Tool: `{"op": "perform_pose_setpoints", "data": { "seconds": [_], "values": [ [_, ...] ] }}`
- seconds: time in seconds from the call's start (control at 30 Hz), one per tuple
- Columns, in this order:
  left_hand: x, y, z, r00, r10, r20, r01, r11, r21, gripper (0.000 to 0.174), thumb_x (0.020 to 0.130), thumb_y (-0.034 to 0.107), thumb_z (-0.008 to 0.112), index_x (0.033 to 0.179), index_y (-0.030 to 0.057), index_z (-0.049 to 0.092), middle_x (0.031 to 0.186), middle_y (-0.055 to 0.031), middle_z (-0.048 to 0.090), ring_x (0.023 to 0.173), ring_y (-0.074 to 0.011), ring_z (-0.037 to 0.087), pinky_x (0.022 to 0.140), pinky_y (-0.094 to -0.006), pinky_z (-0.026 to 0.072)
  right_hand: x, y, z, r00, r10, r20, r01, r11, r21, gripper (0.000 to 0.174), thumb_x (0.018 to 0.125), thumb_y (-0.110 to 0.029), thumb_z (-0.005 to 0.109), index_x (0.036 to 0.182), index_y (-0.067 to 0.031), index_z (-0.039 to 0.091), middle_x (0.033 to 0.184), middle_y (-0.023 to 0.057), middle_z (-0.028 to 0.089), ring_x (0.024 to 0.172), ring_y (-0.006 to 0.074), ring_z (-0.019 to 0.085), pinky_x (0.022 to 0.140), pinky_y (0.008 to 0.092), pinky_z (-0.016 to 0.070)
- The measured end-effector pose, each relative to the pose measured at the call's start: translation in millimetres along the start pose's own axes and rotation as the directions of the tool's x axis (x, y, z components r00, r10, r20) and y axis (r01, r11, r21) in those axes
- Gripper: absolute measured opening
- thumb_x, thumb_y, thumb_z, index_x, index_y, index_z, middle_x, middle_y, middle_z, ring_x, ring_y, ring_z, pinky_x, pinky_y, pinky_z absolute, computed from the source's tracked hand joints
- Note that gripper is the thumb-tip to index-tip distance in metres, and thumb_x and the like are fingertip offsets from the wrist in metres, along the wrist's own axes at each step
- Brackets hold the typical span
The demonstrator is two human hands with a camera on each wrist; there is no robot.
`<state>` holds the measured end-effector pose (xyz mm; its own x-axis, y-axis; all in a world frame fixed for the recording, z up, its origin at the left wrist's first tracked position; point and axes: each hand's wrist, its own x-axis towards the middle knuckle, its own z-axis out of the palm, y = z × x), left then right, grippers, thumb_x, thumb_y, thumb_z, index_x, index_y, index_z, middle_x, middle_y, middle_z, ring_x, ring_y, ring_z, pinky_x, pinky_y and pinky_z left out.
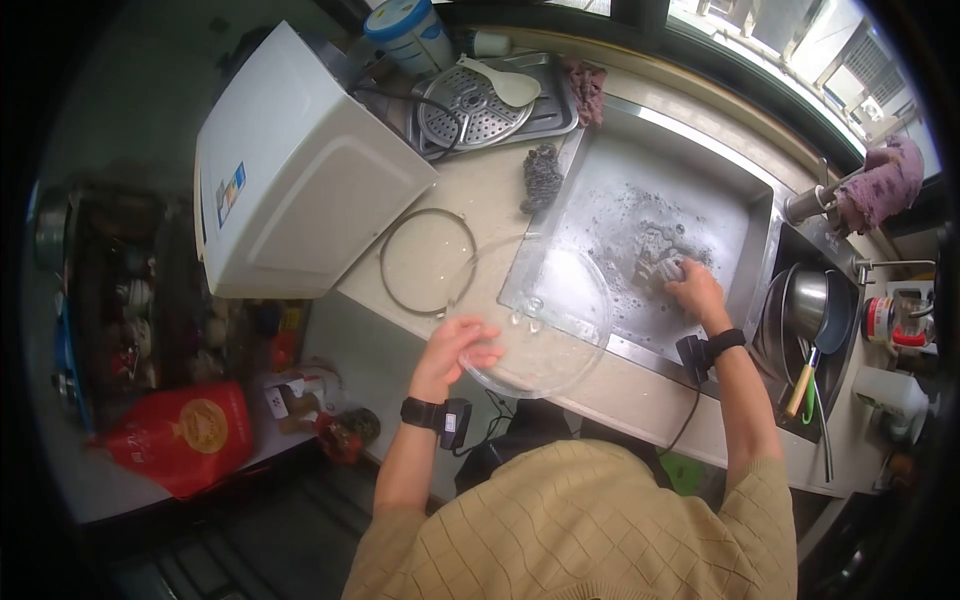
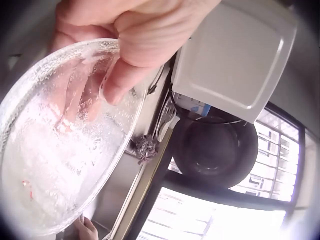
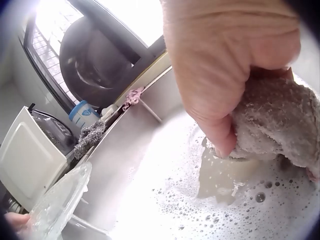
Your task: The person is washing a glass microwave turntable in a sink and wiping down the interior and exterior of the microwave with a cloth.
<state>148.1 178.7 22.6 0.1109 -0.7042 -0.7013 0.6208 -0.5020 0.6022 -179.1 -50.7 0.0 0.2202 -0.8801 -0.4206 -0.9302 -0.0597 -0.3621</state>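
Clear round lid (image 1: pixel 540 320) — held over worktop's (image 1: pixel 620 385) front edge, by sink's (image 1: pixel 690 190) near-left corner. Left hand (image 1: pixel 455 355) pinches its rim, thumb one side, fingers other. Right hand (image 1: pixel 700 297) has fingers curled round grey cloth (image 3: pixel 280 120) over sudsy water in sink. Mesh scrubber (image 1: pixel 542 178) by sink's left edge — wire ring (image 1: pixel 428 260) left of lid.

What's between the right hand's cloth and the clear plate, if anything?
Nothing visible. The left hand holds the clear plate over the edge of the sink; the right hand grips the cloth low inside it.
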Motion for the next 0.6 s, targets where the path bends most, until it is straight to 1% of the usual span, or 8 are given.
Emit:
{"op": "perform_pose_setpoints", "data": {
  "seconds": [0.1, 0.17, 0.2, 0.3, 0.4, 0.47, 0.57, 0.6],
  "values": [
    [4.1, 3.2, -1.7, 0.994, -0.002, -0.112, 0.018, 0.99, 0.142, 0.026, 0.085, 0.009, 0.054, 0.105, -0.0032, 0.042, 0.095, -0.0228, 0.059, 0.075, -0.029, 0.064, 0.058, -0.0333, 0.0554, -7.4, -11.1, 1.7, 0.999, -0.03, 0.039, 0.029, 0.999, 0.016, 0.036, 0.068, -0.025, 0.064, 0.098, -0.0042, 0.059, 0.095, 0.0163, 0.062, 0.091, 0.0333, 0.058, 0.077, 0.0395, 0.045],
    [4.8, 4.3, 1.4, 0.987, 0.014, -0.159, 0.015, 0.983, 0.181, 0.024, 0.083, 0.008, 0.056, 0.1, -0.0025, 0.042, 0.084, -0.0206, 0.06, 0.068, -0.0259, 0.064, 0.053, -0.0319, 0.0545, -10.8, -15.4, 2.1, 0.994, -0.066, 0.083, 0.044, 0.968, 0.247, 0.036, 0.069, -0.025, 0.066, 0.095, -0.0023, 0.058, 0.088, 0.0141, 0.063, 0.081, 0.0264, 0.06, 0.072, 0.0349, 0.0453],
    [4.2, 3.6, 2.6, 0.988, 0.006, -0.154, 0.022, 0.984, 0.178, 0.024, 0.083, 0.008, 0.056, 0.1, -0.0025, 0.042, 0.084, -0.0206, 0.06, 0.068, -0.0259, 0.064, 0.053, -0.0319, 0.0545, -10.5, -14.0, 6.8, 0.995, -0.058, 0.085, 0.035, 0.97, 0.242, 0.036, 0.069, -0.025, 0.066, 0.095, -0.0023, 0.058, 0.088, 0.0141, 0.063, 0.081, 0.0264, 0.06, 0.072, 0.0349, 0.0453],
    [3.9, -0.7, 1.7, 0.963, 0.144, -0.228, -0.071, 0.951, 0.299, 0.025, 0.081, 0.007, 0.058, 0.099, -0.0013, 0.042, 0.081, -0.0193, 0.06, 0.062, -0.0236, 0.063, 0.049, -0.0296, 0.0526, -21.1, -26.0, 9.8, 0.985, -0.155, 0.079, 0.034, 0.616, 0.787, 0.03, 0.075, -0.026, 0.067, 0.091, -0.002, 0.057, 0.078, 0.0012, 0.056, 0.073, 0.0081, 0.049, 0.065, 0.024, 0.0417],
    [7.9, -4.4, 0.3, 0.967, 0.184, -0.179, -0.141, 0.964, 0.226, 0.024, 0.082, 0.008, 0.059, 0.099, 0.0031, 0.044, 0.084, -0.0173, 0.062, 0.059, -0.0223, 0.063, 0.048, -0.0266, 0.053, -29.4, -47.3, 17.2, 0.97, -0.238, 0.049, 0.085, 0.52, 0.85, 0.029, 0.077, -0.027, 0.067, 0.091, -0.004, 0.056, 0.08, -0.0005, 0.054, 0.074, 0.0087, 0.049, 0.065, 0.0244, 0.0422],
    [3.2, 1.5, 13.4, 0.968, 0.208, -0.138, -0.189, 0.972, 0.141, 0.027, 0.082, 0.009, 0.058, 0.104, 0.0039, 0.043, 0.091, -0.0207, 0.062, 0.06, -0.0236, 0.064, 0.046, -0.0271, 0.052, -32.9, -63.0, 27.4, 0.965, -0.252, 0.075, 0.092, 0.591, 0.801, 0.032, 0.075, -0.022, 0.069, 0.095, -0.0044, 0.052, 0.084, 0.0011, 0.055, 0.076, 0.0088, 0.05, 0.067, 0.0251, 0.0429],
    [-5.3, 12.0, 31.1, 0.985, 0.173, -0.016, -0.172, 0.982, 0.074, 0.034, 0.083, 0.008, 0.054, 0.114, 0.0038, 0.039, 0.104, -0.025, 0.057, 0.067, -0.0289, 0.065, 0.051, -0.0308, 0.0545, -24.9, -67.3, 46.9, 0.972, -0.232, 0.043, 0.102, 0.579, 0.809, 0.036, 0.071, -0.014, 0.071, 0.098, -0.0044, 0.05, 0.085, 0.0033, 0.056, 0.076, 0.0094, 0.051, 0.067, 0.0256, 0.0438],
    [-8.6, 12.7, 35.9, 0.985, 0.173, -0.014, -0.172, 0.983, 0.07, 0.034, 0.083, 0.008, 0.054, 0.114, 0.0038, 0.039, 0.104, -0.025, 0.057, 0.067, -0.0289, 0.065, 0.051, -0.0308, 0.0545, -24.0, -68.9, 45.8, 0.974, -0.199, 0.11, 0.022, 0.565, 0.825, 0.037, 0.071, -0.011, 0.07, 0.101, -0.0051, 0.048, 0.088, 0.0051, 0.056, 0.078, 0.0111, 0.053, 0.068, 0.0268, 0.0452]
  ]
}}
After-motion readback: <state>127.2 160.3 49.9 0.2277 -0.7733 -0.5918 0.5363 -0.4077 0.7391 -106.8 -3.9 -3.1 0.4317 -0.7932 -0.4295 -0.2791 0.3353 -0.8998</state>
